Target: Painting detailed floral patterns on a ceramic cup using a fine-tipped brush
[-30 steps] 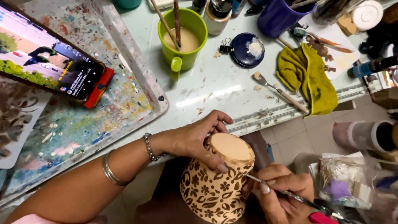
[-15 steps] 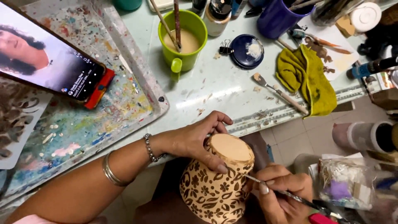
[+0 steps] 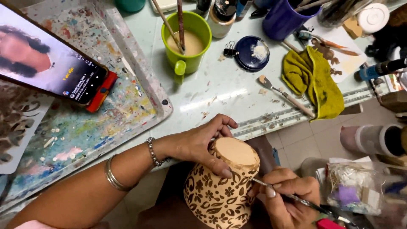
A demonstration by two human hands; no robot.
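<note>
Head view shows the left hand (image 3: 199, 146) closed over the upturned base of a tan clay pot (image 3: 220, 191) patterned with dark brown leaves and flowers; its thumb presses the near rim of the base and its fingers curl round the far side. The pot sits low in the near centre, tilted, its flat base facing up and to the far right. Just right of it, the right hand (image 3: 290, 197) is pinched shut on a thin paintbrush (image 3: 292, 197), whose tip touches the pot's wall right under the base edge.

Beyond the hands runs the table's near edge (image 3: 271, 121), with tiled floor showing to the right of the pot. Bare pale tabletop lies between that edge and a green mug (image 3: 186, 44) holding brushes in cloudy water. Right of the mug lie a dark blue lid (image 3: 252, 53), a palette knife (image 3: 282, 95) and a yellow-green cloth (image 3: 316, 80). On the left a paint-spattered tray (image 3: 106, 106) carries a lit phone (image 3: 46, 63).
</note>
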